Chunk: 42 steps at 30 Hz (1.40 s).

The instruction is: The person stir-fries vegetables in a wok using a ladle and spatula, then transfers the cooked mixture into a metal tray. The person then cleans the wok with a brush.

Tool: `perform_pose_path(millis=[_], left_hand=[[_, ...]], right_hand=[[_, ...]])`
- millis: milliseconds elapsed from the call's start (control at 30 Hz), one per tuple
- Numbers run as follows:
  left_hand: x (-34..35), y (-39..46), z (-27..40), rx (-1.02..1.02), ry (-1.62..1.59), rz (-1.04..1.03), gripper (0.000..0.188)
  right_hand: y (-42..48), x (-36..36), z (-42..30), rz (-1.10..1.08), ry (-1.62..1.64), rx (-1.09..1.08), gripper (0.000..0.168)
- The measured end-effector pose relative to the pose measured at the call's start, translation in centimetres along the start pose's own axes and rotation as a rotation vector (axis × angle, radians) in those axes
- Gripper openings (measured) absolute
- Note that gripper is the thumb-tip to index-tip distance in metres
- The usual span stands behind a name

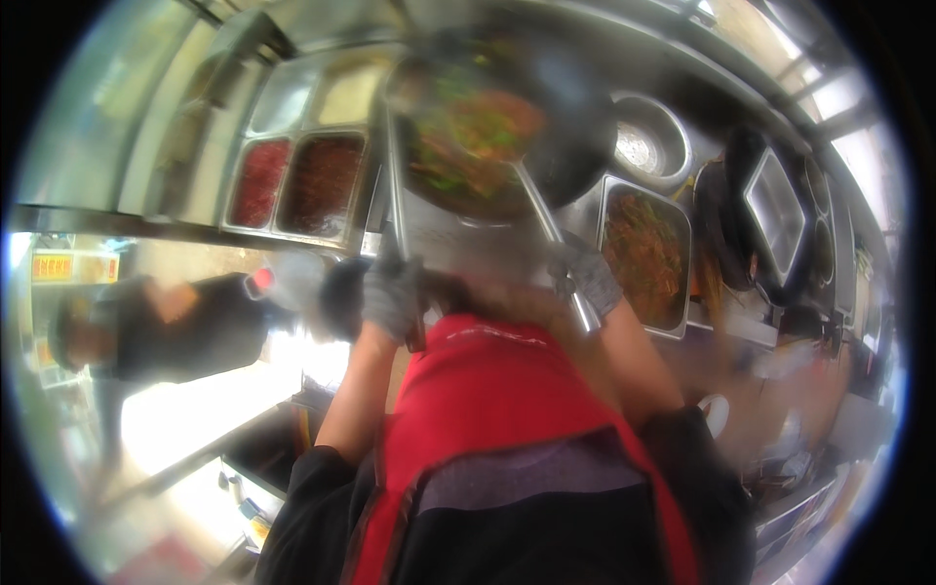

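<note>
A large dark wok (578, 139) lies before me with a blurred mix of green and reddish-brown food (475, 139) in it. My left hand (393, 296), in a grey glove, grips a long metal-handled utensil (395, 175) that runs up to the wok's left side; its far end is too blurred to name. In my right hand (589, 274), gloved too, is the metal handle of a ladle or similar tool (537, 197), whose head is down in the food. Just right of that hand stands a rectangular steel pan of similar cooked food (643, 252).
Steel containers of red (259, 183) and dark brown (322, 183) contents stand at the left, below a pale-filled one (349, 91). Right of the wok are a round steel pot (651, 139) and an empty rectangular pan (776, 216). Another person (190, 322) in dark clothes is at far left.
</note>
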State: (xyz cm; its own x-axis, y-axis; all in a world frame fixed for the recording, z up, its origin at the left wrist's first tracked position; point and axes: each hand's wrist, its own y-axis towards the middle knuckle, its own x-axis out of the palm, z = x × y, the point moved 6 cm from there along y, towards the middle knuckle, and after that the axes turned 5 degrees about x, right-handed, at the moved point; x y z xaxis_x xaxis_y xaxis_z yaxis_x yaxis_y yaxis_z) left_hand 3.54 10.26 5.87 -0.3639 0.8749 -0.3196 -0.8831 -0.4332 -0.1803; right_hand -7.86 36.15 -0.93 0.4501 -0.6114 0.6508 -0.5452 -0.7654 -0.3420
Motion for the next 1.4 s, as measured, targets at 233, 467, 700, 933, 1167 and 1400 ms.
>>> perform_pose_path(millis=[233,467,700,933,1167,1400], left_hand=[[1.6,0.4,-7.0,-0.126,-0.145,-0.025,0.045],[3.3,3.4,-14.5,-0.006,0.114,-0.319,0.041],[7.2,2.1,-9.3,-0.325,-0.27,-0.184,0.041],[5.9,4.4,-12.0,0.061,-0.266,-0.14,0.035],[5.6,3.6,-10.6,-0.181,-0.375,-0.073,0.033],[5.7,3.3,-10.3,-0.266,-0.333,0.049,0.026]], right_hand=[[-9.9,-0.8,-0.6,0.288,-0.497,0.067,0.026],[-24.8,0.2,-1.5,0.859,-0.206,0.077,0.025],[-31.0,-2.9,3.0,1.143,-0.273,0.18,0.011],[-32.0,-5.9,5.3,1.184,-0.586,0.24,0.026],[-31.2,-7.4,2.4,1.22,-1.489,0.363,0.05],[-30.0,-4.9,0.2,1.051,-1.546,0.589,0.053]])
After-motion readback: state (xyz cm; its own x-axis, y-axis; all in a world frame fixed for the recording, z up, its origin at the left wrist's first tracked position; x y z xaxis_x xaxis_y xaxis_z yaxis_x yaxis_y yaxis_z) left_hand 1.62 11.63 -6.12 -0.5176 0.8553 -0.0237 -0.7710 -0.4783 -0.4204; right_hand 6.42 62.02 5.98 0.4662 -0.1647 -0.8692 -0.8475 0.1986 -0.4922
